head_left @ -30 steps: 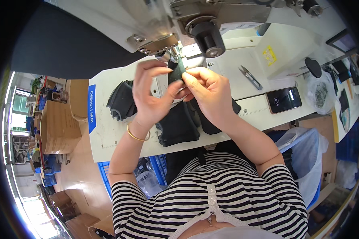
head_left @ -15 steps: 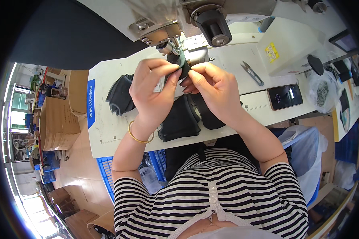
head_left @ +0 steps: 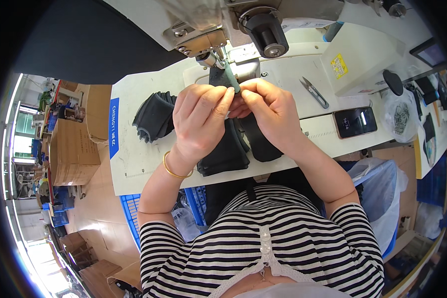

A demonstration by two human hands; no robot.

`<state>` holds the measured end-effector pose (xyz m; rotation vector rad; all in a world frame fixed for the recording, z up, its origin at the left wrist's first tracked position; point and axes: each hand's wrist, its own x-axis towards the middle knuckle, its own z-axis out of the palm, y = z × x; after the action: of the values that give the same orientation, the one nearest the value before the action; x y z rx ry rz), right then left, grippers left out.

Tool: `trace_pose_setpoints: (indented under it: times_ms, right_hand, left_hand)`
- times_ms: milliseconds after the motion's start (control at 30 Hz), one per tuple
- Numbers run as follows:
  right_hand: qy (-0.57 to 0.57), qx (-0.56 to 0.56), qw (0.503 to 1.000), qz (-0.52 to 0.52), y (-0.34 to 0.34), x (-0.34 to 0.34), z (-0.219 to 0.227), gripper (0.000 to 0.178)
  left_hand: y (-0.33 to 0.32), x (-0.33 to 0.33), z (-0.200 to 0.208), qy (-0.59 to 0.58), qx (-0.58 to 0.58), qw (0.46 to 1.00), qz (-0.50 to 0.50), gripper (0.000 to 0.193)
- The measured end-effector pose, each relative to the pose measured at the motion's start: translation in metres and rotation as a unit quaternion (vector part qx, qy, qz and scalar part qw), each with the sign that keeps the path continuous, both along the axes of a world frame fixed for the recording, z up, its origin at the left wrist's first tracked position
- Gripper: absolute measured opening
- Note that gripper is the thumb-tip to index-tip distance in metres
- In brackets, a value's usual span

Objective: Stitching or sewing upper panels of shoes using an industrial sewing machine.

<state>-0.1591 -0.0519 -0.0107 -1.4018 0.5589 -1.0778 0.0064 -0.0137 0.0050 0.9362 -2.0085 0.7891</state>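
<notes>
Dark green fabric (head_left: 230, 79) runs bodyward from the sewing machine's foot (head_left: 218, 61), its long axis nearly fore-and-aft, the near end slanting rightward. Left hand (head_left: 201, 116) and right hand (head_left: 270, 116), fingertips pinched, hold that near end from either side; neither is clearly nearer. Lettering marks the blue strip (head_left: 114, 131) on the surface (head_left: 139, 166); a yellow label (head_left: 338, 66) sits on a white box (head_left: 365, 57).
</notes>
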Motion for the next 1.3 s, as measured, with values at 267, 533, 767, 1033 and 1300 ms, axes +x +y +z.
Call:
trace_pose_setpoints:
  times_ms: [267, 533, 767, 1033, 1300]
  right_hand:
    - [0.023, 0.0, 1.0, -0.014, -0.002, 0.001, 0.001, 0.021]
    - [0.033, 0.009, 0.999, -0.017, -0.001, 0.002, 0.005, 0.022]
    - [0.013, 0.021, 1.0, -0.009, -0.002, 0.0, 0.004, 0.025]
    - [0.037, 0.016, 0.999, -0.019, -0.002, 0.002, 0.006, 0.019]
    - [0.056, -0.016, 0.997, -0.041, -0.001, 0.003, 0.005, 0.017]
  left_hand:
    - [0.002, -0.001, 0.002, 0.008, 0.007, 1.0, -0.003, 0.035]
    - [0.0, 0.004, -0.005, 0.003, -0.023, 1.0, 0.005, 0.037]
    - [-0.002, 0.003, -0.005, -0.003, -0.025, 1.0, 0.001, 0.037]
    - [-0.001, 0.003, -0.004, -0.004, -0.02, 1.0, 0.003, 0.035]
    - [0.005, -0.007, -0.003, 0.027, 0.008, 0.995, 0.091, 0.03]
